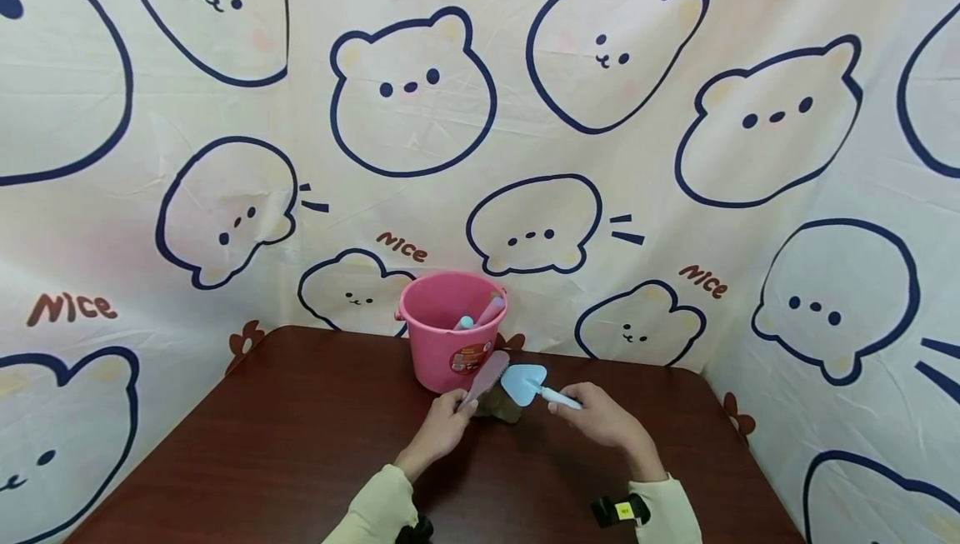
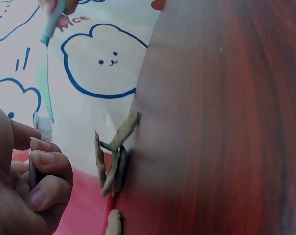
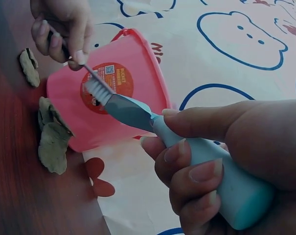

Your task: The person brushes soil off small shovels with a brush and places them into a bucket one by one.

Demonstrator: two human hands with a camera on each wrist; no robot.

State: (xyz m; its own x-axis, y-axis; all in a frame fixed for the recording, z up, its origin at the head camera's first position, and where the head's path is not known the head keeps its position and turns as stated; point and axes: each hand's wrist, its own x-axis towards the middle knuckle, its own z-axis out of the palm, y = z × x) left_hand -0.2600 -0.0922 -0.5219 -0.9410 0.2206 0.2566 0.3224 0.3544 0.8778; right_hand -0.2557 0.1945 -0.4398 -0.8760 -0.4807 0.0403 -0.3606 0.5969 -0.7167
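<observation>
My left hand [image 1: 441,427] holds a mauve brush [image 1: 489,371] by its handle, fingers curled round it. White bristles [image 3: 98,91] show on the brush's head in the right wrist view, right at the blade of a light-blue hand trowel [image 1: 521,386]. My right hand [image 1: 603,421] grips the trowel's pale handle [image 3: 211,171], its blade tilted toward the brush. Under the two tools, several flat, rough, olive-brown pieces [image 3: 55,147] lie on the table, some leaning together. One such piece [image 3: 29,67] lies apart, nearer the left hand.
A pink bucket [image 1: 429,352] with a round red label stands just behind the brown pieces. Handles of other tools [image 1: 489,311] stick up inside it. The dark wooden table [image 1: 300,444] ends at a cartoon-printed cloth [image 1: 405,136] at the back and sides.
</observation>
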